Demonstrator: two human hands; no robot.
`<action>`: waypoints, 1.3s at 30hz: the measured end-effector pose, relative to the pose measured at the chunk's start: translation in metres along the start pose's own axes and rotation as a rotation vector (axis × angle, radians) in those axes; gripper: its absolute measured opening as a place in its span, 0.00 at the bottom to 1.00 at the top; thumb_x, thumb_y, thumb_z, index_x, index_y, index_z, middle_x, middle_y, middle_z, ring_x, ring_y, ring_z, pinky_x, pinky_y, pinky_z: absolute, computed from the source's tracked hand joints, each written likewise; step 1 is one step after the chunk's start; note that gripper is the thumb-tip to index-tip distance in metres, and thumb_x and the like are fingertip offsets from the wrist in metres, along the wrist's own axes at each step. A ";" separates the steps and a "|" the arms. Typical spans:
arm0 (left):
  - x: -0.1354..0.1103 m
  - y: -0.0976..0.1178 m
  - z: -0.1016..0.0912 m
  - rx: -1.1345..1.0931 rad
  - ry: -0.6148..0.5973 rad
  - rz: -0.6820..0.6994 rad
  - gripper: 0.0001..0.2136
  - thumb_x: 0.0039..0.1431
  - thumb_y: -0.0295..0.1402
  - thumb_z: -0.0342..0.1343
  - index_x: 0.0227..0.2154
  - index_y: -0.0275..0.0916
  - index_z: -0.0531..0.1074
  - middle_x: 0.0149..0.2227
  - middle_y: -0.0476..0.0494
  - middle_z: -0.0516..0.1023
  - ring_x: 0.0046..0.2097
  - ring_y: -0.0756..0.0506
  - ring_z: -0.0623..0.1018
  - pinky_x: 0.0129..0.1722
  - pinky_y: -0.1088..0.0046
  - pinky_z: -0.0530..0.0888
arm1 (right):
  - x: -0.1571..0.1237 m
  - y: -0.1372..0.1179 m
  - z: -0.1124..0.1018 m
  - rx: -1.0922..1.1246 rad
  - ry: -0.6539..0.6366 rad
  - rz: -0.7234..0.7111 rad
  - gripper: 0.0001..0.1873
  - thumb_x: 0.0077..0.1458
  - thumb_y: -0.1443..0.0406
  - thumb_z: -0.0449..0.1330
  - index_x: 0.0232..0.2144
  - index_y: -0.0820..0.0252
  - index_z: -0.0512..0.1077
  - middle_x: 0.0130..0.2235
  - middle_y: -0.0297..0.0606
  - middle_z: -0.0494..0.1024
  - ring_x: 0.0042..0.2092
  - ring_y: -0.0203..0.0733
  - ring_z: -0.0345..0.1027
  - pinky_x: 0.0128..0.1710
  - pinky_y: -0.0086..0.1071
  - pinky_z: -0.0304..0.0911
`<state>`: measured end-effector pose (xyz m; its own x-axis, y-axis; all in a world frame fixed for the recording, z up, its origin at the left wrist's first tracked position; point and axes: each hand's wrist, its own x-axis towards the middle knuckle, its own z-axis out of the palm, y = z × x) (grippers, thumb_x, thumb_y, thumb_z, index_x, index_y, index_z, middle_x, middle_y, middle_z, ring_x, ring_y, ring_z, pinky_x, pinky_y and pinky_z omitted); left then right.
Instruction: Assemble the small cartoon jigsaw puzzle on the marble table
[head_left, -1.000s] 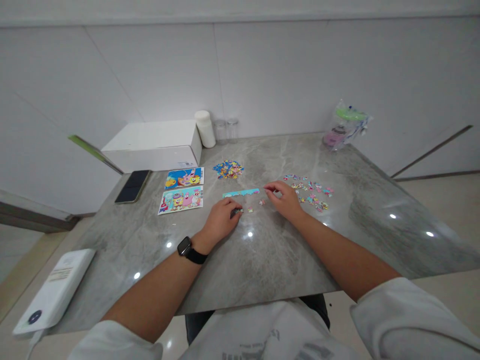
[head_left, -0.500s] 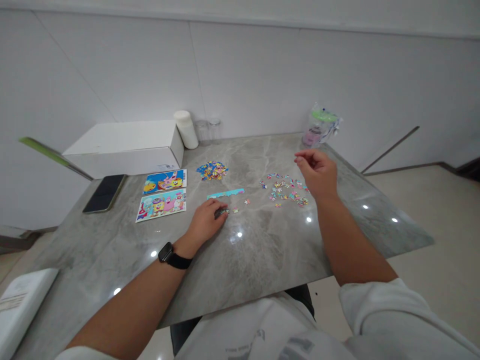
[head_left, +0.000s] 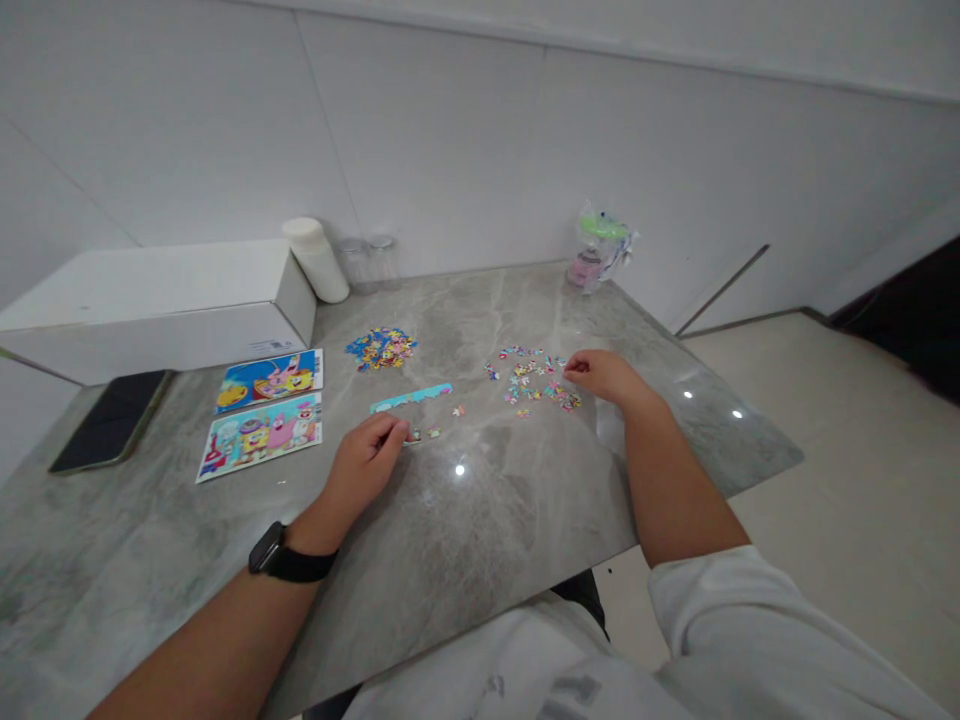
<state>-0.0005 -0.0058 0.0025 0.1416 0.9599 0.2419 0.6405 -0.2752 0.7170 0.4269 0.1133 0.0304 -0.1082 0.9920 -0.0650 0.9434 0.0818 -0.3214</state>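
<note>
One table (head_left: 480, 550) holds two cards (head_left: 259, 437), one puzzle strip (head_left: 411, 397); left hand (head_left: 364, 460) and right hand (head_left: 606, 376) curl, contents unclear.

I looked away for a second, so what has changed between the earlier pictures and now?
The right hand has moved rightward, from beside the puzzle strip to the right edge of the scattered pieces; whether it holds one is unclear. The view has swung right. The left hand, strip, piece pile and picture cards stayed put.
</note>
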 end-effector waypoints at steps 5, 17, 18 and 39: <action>0.000 -0.001 0.001 -0.003 -0.019 -0.007 0.18 0.71 0.43 0.49 0.29 0.40 0.76 0.31 0.46 0.78 0.35 0.45 0.75 0.39 0.69 0.69 | -0.002 0.010 0.001 -0.052 -0.194 -0.015 0.08 0.56 0.64 0.68 0.39 0.57 0.81 0.40 0.38 0.85 0.40 0.42 0.77 0.38 0.30 0.64; 0.000 -0.004 0.001 -0.015 -0.044 -0.011 0.19 0.72 0.45 0.48 0.32 0.40 0.77 0.32 0.47 0.78 0.37 0.45 0.76 0.40 0.69 0.69 | 0.005 0.000 0.010 -0.114 -0.241 -0.047 0.06 0.58 0.61 0.67 0.36 0.57 0.81 0.37 0.37 0.85 0.38 0.40 0.76 0.34 0.29 0.61; 0.000 -0.004 0.001 -0.018 -0.048 -0.009 0.19 0.72 0.45 0.48 0.32 0.40 0.77 0.32 0.46 0.78 0.37 0.45 0.76 0.40 0.69 0.70 | 0.005 0.002 0.010 -0.120 -0.227 -0.043 0.06 0.58 0.61 0.67 0.36 0.57 0.81 0.37 0.37 0.85 0.38 0.40 0.76 0.34 0.29 0.61; 0.000 -0.002 0.000 -0.010 -0.053 -0.031 0.20 0.71 0.46 0.48 0.32 0.41 0.78 0.32 0.46 0.79 0.37 0.44 0.77 0.42 0.68 0.71 | 0.006 -0.010 0.017 -0.092 -0.139 -0.128 0.08 0.58 0.68 0.64 0.40 0.56 0.82 0.39 0.38 0.84 0.39 0.40 0.75 0.40 0.29 0.63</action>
<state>-0.0014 -0.0054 0.0011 0.1618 0.9693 0.1851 0.6378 -0.2459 0.7299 0.4116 0.1165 0.0175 -0.2652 0.9506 -0.1615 0.9432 0.2210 -0.2479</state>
